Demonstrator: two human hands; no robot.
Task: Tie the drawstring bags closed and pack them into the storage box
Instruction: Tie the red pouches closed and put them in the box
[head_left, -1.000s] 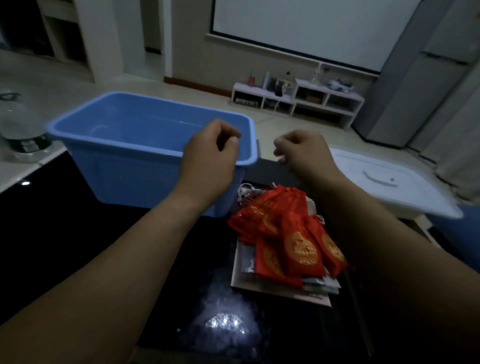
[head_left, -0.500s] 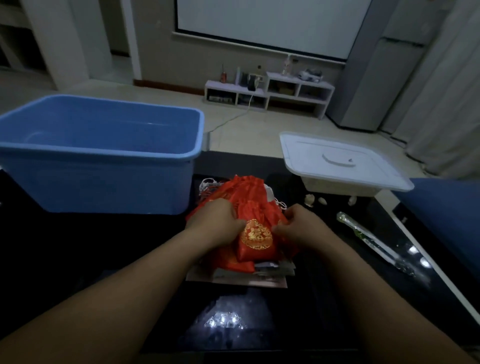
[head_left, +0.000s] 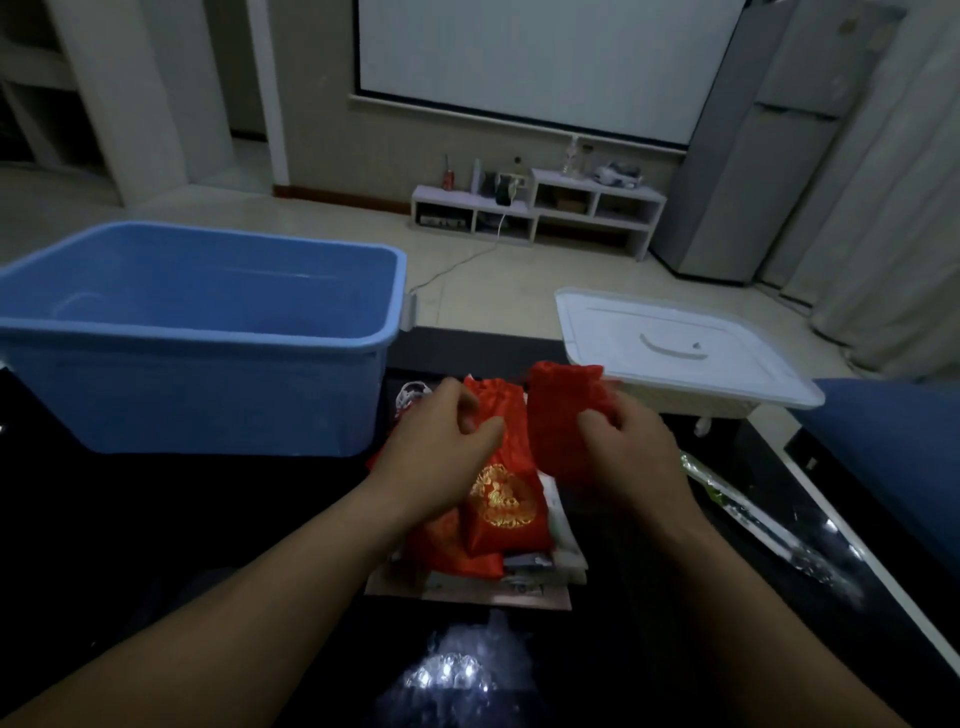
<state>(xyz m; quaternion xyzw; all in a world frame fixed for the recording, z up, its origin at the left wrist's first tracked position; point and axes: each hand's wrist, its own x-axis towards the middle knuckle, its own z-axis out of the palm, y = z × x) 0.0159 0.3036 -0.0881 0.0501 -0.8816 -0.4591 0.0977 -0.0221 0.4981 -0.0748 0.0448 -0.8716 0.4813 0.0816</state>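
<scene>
right hand (head_left: 626, 452) gripping red fabric drawstring bag (head_left: 558, 410), left hand (head_left: 441, 449) curled — hold unclear, blue plastic box (head_left: 208, 395) at 10 o'clock

One red bag (head_left: 563, 415) is lifted, gripped in the right hand (head_left: 631, 457), above a heap (head_left: 498, 499) of red bags with gold emblems lying near centre. The blue box (head_left: 208, 384) stands upright and open, left of the heap
</scene>
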